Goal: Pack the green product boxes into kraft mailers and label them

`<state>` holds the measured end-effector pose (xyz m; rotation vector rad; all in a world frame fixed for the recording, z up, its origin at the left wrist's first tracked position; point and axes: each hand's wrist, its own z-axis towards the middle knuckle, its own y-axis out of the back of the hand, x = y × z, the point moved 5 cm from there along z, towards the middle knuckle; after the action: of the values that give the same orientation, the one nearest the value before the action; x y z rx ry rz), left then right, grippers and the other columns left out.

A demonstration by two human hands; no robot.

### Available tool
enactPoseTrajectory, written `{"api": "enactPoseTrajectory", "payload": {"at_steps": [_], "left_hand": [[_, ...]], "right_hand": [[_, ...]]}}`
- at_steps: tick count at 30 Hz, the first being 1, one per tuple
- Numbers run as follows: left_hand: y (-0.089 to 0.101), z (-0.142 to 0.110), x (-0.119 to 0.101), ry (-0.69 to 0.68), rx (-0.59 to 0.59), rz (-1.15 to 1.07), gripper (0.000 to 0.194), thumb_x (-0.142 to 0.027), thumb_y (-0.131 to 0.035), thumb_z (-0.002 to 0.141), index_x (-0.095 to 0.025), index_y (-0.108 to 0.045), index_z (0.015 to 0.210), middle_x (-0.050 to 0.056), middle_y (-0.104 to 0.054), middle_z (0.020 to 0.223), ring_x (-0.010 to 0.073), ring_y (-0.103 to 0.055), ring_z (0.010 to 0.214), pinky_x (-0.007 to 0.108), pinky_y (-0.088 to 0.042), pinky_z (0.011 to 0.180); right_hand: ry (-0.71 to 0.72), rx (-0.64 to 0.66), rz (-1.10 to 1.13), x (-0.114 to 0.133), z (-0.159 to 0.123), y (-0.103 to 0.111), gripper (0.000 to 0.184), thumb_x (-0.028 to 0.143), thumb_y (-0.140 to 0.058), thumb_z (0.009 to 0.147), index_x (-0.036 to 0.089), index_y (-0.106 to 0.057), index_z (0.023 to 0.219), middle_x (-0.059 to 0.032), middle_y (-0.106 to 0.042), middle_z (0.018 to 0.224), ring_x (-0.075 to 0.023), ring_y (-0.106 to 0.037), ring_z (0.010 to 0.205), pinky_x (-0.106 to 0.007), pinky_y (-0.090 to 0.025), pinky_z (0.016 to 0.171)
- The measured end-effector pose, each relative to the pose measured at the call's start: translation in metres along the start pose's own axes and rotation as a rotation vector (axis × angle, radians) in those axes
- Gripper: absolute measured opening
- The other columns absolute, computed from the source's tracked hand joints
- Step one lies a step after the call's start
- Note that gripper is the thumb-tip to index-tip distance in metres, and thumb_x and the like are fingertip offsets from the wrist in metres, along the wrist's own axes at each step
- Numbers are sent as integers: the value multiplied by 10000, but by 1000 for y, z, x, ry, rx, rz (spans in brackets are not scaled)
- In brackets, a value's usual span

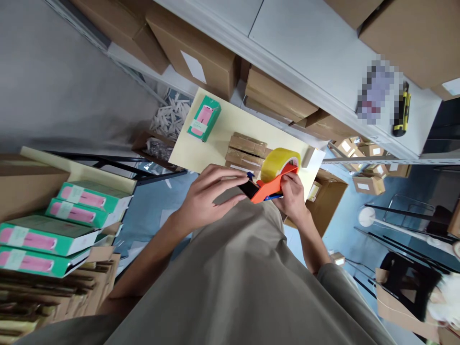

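An orange tape dispenser [270, 187] with a wide roll of yellowish tape [275, 165] is up in front of my body. My right hand [292, 195] is closed round the dispenser's handle side. At its black front end is my left hand [212, 194], long fingers above and thumb below, with that end between them. Whether the left fingertips also pinch the tape's loose end is too small to tell. Beyond the hands, a pale table [196, 155] bears flat brown cartons [246, 151] and a green box with a pink picture [204, 119].
Green boxes [81, 201] are stacked at the left above folded cardboard [82, 292]. A grey shelf [298, 43] runs across the back, with large cartons [194, 52] beneath and a yellow-black cutter [401, 110] on top. An open carton [328, 199] stands right of the table.
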<state>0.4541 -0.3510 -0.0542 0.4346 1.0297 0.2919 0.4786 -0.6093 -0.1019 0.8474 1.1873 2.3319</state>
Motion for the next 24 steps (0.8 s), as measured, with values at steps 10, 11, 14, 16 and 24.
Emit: {"api": "enactPoseTrajectory", "payload": {"at_steps": [10,11,14,16,24], "left_hand": [[9,12,-13,-21,52,8,476,-269,-694,1021,-335,-688,1492,74,-773,1416,295,-731,1306,546,-616,1140],[8,13,-14,-35,67,6,477,-256,-693,1015,-343,-694,1483,64,-778,1411,293,-733,1300,551,-612,1145],[3,14,-16,-55,115,18,470,-236,-690,1002,-359,-718,1454,44,-776,1429,294,-721,1308,566,-598,1163],[2,13,-17,-63,130,28,444,-227,-690,995,-368,-745,1413,32,-778,1427,294,-713,1306,571,-599,1164],[6,8,-23,-83,104,82,337,-244,-718,991,-368,-802,1292,18,-821,1314,280,-734,1213,553,-642,1092]], "right_hand": [[-9,126,-113,0,-4,18,171,176,-614,1065,287,-663,1186,-57,-818,1042,-245,-742,948,-475,-606,1049],[-25,146,-113,-1,-6,18,157,193,-608,1077,289,-666,1186,-56,-824,1039,-245,-744,940,-478,-606,1052],[-41,157,-104,0,-9,19,137,216,-596,1101,289,-679,1181,-52,-832,1044,-242,-758,954,-469,-600,1070],[-29,124,-79,2,-9,22,127,225,-602,1108,294,-688,1172,-44,-829,1045,-240,-766,972,-453,-598,1071],[63,-39,-128,16,-2,33,155,170,-615,1090,285,-670,1177,-52,-824,1043,-231,-731,882,-459,-610,1027]]}}
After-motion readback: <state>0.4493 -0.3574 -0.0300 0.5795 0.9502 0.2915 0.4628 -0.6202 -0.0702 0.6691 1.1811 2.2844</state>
